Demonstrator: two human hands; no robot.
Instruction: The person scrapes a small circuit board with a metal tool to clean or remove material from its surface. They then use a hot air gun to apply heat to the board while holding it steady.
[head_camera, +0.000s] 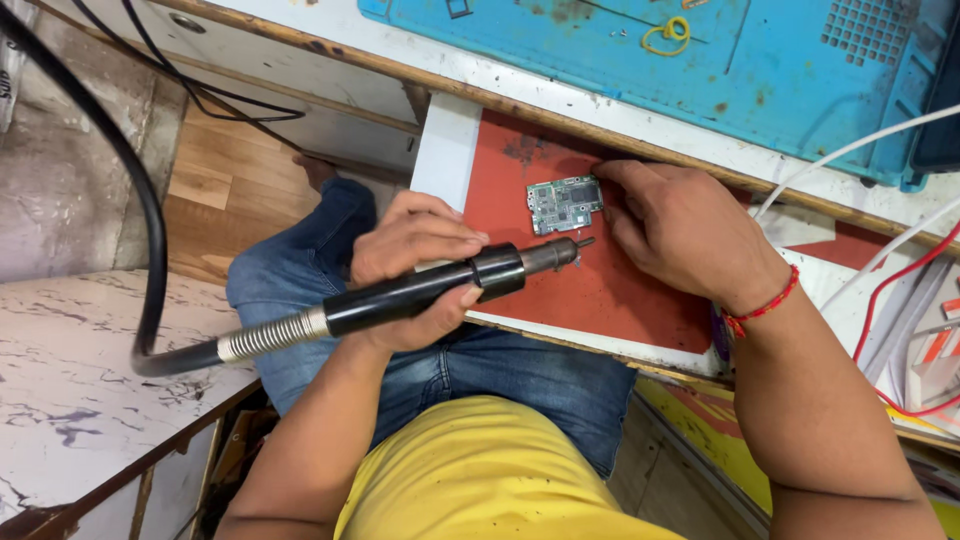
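Observation:
My left hand (418, 262) grips a black hot-air wand (430, 287) with a metal nozzle (563, 252). The nozzle tip points right, just below a small green circuit board (563, 203). The board lies flat on a red mat (590, 270) on a pull-out white shelf (447, 140). My right hand (680, 230) rests on the mat at the board's right edge, fingertips touching it. A red thread bracelet (765, 307) circles that wrist. A thick black hose (150, 250) runs from the wand's ribbed metal end off to the upper left.
A blue work mat (700, 60) with a yellow rubber band (668, 35) covers the bench above. White and red cables (880, 270) trail at the right. A marbled white surface (80, 400) sits at the left. My knees in jeans (500, 370) are under the shelf.

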